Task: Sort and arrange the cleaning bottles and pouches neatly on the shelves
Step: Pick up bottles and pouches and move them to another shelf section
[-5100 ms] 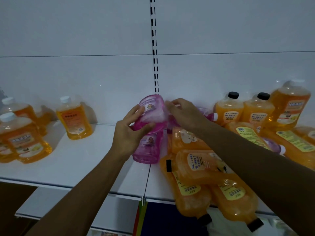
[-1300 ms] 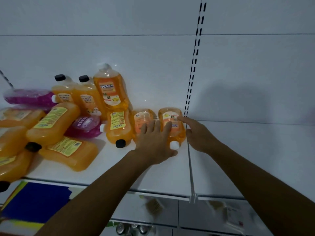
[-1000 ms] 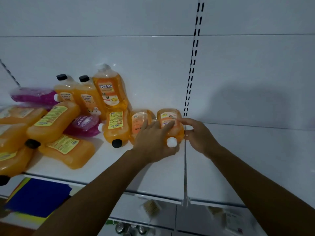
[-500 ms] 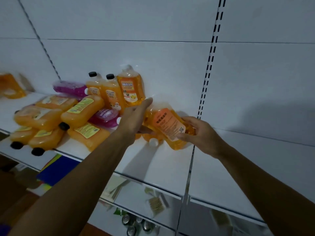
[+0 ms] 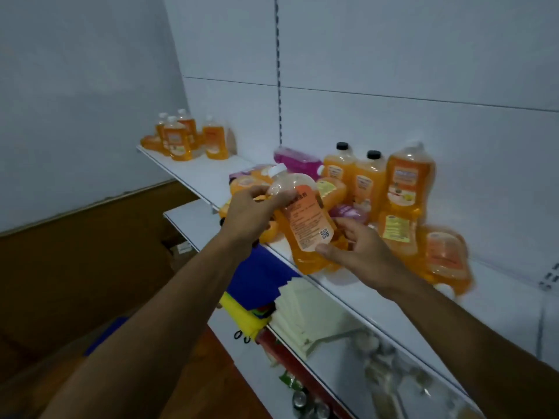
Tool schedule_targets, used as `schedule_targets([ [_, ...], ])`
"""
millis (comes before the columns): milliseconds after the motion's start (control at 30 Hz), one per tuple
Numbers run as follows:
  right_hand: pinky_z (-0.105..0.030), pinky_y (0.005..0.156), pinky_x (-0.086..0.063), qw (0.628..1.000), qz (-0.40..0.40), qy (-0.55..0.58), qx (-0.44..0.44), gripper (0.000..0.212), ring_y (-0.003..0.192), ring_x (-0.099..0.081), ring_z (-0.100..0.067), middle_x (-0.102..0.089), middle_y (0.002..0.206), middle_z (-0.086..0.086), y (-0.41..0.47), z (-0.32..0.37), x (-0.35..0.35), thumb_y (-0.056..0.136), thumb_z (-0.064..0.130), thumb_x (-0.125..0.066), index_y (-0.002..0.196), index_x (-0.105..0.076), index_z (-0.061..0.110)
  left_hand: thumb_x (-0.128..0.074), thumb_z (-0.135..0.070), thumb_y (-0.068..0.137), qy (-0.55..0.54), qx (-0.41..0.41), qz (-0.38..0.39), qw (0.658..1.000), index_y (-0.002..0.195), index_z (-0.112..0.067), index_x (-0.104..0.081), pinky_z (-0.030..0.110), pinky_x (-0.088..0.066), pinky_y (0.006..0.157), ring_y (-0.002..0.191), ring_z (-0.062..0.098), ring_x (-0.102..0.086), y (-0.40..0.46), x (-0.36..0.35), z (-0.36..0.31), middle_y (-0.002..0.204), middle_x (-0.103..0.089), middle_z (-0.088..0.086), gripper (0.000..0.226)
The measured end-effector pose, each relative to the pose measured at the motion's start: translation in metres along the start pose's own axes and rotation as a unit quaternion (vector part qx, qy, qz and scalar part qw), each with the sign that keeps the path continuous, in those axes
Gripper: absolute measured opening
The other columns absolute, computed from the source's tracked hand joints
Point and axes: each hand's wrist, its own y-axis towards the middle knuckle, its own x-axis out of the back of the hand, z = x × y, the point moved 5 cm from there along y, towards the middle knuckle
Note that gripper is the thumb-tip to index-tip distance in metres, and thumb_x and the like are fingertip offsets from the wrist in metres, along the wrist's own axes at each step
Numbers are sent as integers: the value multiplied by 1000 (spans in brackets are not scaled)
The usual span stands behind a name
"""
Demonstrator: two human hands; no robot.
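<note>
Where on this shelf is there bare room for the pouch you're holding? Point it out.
Bare shelf runs between the upright bottles at the far left and the jumbled pile. The front edge below the held pouch, gripped by the left hand and right hand, is bare too. The pile is crowded.

label print on the held orange bottle [image 5: 305,220] is too blurred to read; right hand [image 5: 360,252] hides its base

Both hands hold an orange bottle [image 5: 305,225] above the shelf's [image 5: 378,294] front edge: the left hand [image 5: 251,213] grips its neck, the right hand [image 5: 357,249] its base. More orange bottles [image 5: 405,182] stand near the back edge.
</note>
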Motion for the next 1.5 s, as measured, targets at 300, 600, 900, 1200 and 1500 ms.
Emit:
schedule_targets([
  [300, -20, 80, -51, 995, 74, -64, 36, 49, 102, -61, -3, -64, 111, 14, 125, 53, -186, 82, 42, -72, 123, -51, 28, -72, -45, 82, -67, 6, -130, 989, 104, -20, -62, 25, -57, 55, 81, 13, -73, 50, 202, 40, 88, -74, -2, 36],
  [600, -16, 72, -45, 983, 135, -126, 22, 59, 96, -57, -5, -56, 114, 11, 251, 57, -302, 84, 48, -67, 131, -41, 26, -73, -50, 77, -28, -3, -193, 981, 112, -20, -62, 35, -59, 74, 94, 15, -67, 137, 312, 87, 101, -69, -3, 48],
  [900, -26, 78, -48, 978, 137, -159, -9, 64, 102, -59, -17, -59, 120, -1, 419, 34, -322, 81, 42, -73, 132, -40, 21, -73, -50, 78, -15, -10, -195, 981, 100, -33, -65, 20, -55, 59, 87, 10, -69, 303, 338, 123, 91, -71, -12, 29],
  [1200, -38, 94, -49, 983, 60, -168, -53, 67, 112, -58, -18, -59, 128, 2, 534, -7, -307, 82, 34, -73, 138, -37, 25, -74, -42, 81, 7, -53, -89, 995, 110, -23, -69, 31, -57, 74, 94, 14, -68, 447, 328, 150, 98, -72, -5, 35],
  [1500, -47, 95, -50, 975, -78, -173, -113, 67, 111, -60, -25, -60, 126, -5, 599, -50, -307, 84, 30, -72, 138, -34, 20, -73, -36, 84, 61, -120, 40, 990, 126, -19, -61, 28, -56, 85, 105, 7, -61, 538, 311, 175, 113, -67, -7, 47],
])
